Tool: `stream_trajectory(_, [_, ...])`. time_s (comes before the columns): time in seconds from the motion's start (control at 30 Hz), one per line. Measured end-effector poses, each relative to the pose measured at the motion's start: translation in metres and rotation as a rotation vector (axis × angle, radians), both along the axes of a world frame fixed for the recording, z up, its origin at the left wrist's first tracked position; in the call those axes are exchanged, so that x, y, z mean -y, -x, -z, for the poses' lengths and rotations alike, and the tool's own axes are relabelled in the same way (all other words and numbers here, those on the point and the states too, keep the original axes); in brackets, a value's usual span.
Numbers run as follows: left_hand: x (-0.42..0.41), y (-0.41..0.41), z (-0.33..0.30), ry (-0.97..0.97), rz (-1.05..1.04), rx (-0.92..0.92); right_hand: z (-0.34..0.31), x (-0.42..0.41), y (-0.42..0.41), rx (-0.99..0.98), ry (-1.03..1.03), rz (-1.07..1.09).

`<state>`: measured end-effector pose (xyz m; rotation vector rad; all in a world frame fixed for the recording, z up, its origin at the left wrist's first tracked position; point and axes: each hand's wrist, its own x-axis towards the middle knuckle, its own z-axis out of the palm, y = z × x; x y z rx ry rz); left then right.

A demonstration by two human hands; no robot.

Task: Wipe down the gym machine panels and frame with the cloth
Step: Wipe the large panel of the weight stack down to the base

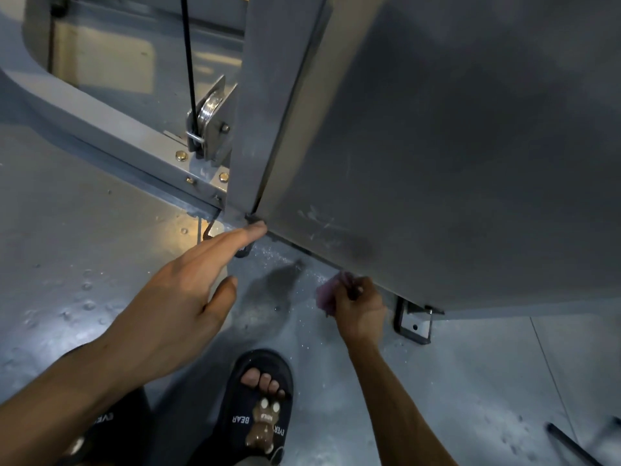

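The cloth (327, 293), pink and bunched, sits at the bottom edge of the grey panel (453, 156), touching it near the lower right corner. The right hand (361, 309) grips it, fingers curled round the bundle. The panel's bottom edge runs up-left from the cloth toward the upright frame post (258, 105). The left hand (188, 297) has its fingers straight, fingertips touching the panel's lower left corner. The right hand is nearer; the unwiped edge probably lies left of it.

Pink cloth (327, 294) (bunched) at grey panel's (437, 163) bottom edge.
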<state>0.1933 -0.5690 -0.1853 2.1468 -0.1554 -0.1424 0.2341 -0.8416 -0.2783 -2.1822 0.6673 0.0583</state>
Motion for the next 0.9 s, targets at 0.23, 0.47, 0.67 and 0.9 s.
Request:
stream_trajectory(0.23, [0.006, 0.01, 0.008, -0.026, 0.049, 0.006, 0.035, -0.022, -0.016, -0.164, -0.88, 0.403])
stream_trajectory(0.47, [-0.001, 0.017, 0.009, -0.044, 0.05, 0.003, 0.015, -0.032, -0.038, -0.117, -1.045, 0.397])
stream_trajectory(0.67, [0.002, 0.019, 0.011, -0.026, 0.04, -0.007, -0.015, -0.03, -0.032, 0.037, -0.994, 0.351])
stream_trajectory(0.9, [0.007, 0.018, 0.011, -0.023, 0.061, 0.0, -0.044, -0.035, -0.023, 0.289, -0.807, 0.514])
